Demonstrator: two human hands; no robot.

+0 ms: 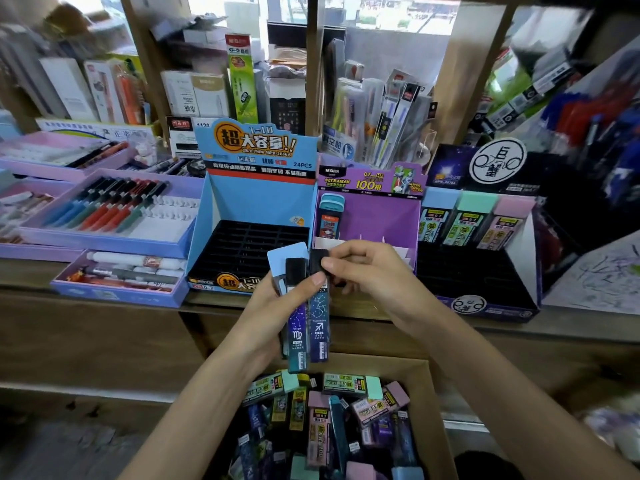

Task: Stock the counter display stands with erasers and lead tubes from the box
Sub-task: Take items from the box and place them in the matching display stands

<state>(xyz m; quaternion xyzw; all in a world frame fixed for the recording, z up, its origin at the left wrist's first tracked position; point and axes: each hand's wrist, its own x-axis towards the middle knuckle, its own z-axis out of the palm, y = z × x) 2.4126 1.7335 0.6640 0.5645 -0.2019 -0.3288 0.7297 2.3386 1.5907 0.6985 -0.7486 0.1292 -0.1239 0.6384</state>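
Wood-brown counter [104, 341] runs across the shop, and wooden shelves [313, 64] crammed with boxed stationery rise behind it. Below the counter's front edge stands an open cardboard box [429, 393], heaped with loose tubes and pastel-capped packs [346, 384] lying every way.

Lilac pen trays [104, 242] sit at the left of the counter, with red, blue and black pens laid in rows. Just beside them is a blue stand [256, 199] with a black slotted insert. Next comes a purple stand [377, 216], where one blue-capped tube [330, 216] stands upright in the back left corner. Furthest right is a dark stand [467, 271] with three packs [467, 220], capped blue, green and pink, leaning along its back row.

Both hands hang over the counter's front edge, above the box and before the blue and purple stands. Left hand [277, 306] is wrapped round a small bunch: two dark starry lead tubes [298, 327] with black caps, side by side, and a pale blue-capped piece [287, 258] behind them. Right hand [374, 271] pinches the black cap of the right-hand starry tube between thumb and curled fingers.
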